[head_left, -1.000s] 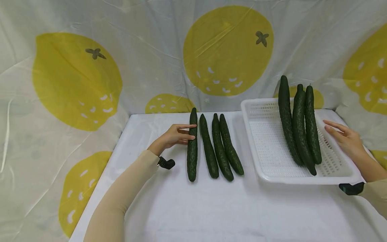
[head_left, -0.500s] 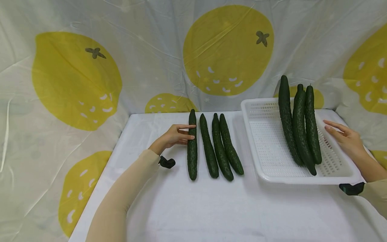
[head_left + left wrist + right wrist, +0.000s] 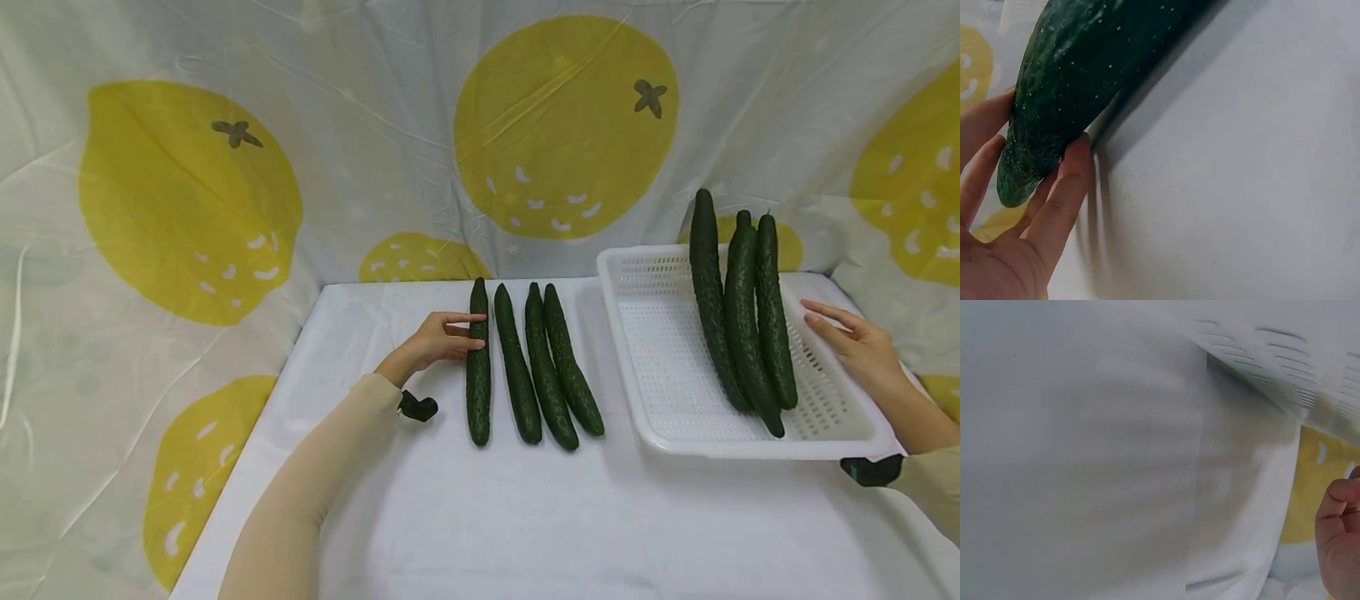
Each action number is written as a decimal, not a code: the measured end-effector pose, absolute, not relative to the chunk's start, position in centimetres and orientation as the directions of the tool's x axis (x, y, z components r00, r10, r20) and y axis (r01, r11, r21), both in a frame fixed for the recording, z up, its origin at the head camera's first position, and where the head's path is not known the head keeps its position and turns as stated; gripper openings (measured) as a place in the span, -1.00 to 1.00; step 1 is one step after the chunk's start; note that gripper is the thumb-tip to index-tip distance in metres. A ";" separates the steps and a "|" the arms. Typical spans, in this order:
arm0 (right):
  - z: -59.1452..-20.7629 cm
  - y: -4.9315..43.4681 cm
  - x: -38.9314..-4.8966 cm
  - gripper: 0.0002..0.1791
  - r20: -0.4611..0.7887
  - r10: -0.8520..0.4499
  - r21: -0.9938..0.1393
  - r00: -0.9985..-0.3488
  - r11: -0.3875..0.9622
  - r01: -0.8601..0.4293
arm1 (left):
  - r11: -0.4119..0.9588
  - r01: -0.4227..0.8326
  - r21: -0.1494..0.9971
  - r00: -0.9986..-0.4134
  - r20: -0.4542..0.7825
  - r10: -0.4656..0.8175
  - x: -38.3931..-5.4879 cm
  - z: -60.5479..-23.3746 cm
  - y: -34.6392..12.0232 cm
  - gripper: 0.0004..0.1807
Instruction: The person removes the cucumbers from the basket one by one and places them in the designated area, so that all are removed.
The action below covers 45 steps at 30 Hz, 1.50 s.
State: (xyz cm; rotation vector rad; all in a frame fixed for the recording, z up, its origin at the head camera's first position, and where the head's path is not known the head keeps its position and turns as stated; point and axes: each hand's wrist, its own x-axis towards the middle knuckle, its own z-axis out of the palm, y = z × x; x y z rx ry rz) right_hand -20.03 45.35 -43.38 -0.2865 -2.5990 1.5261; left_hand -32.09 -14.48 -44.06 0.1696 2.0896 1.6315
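My left hand (image 3: 442,337) pinches a dark green cucumber (image 3: 478,400) between thumb and fingers, around its upper part. In the left wrist view the fingers lie on both sides of the cucumber (image 3: 1085,69) near its tapered end, and its shadow falls on the white cloth. Just right of it three more cucumbers (image 3: 517,375) lie roughly side by side on the table. My right hand (image 3: 858,346) is beside the right rim of a white plastic basket (image 3: 626,367), fingers loosely bent and holding nothing. Three cucumbers (image 3: 742,325) lean inside that basket, their upper ends above its back rim.
A white cloth covers the table (image 3: 570,525). Behind it hangs a pale curtain (image 3: 360,142) printed with yellow lemons. Perforated basket wall shows above the right hand (image 3: 1341,531) in the right wrist view. Dark wrist straps (image 3: 417,406) sit at both sleeves.
The cucumber in my left hand has shifted slightly: its top end sits a little lower and its bottom end slightly nearer the neighbouring cucumbers. My right hand and the basket hold still.
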 end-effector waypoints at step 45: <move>-43.4 45.4 -20.2 -0.52 -0.009 0.226 -0.882 -0.974 0.458 0.114 | 0.377 -0.203 0.904 -0.905 -0.320 0.279 -31.7 -43.6 -13.7 -0.50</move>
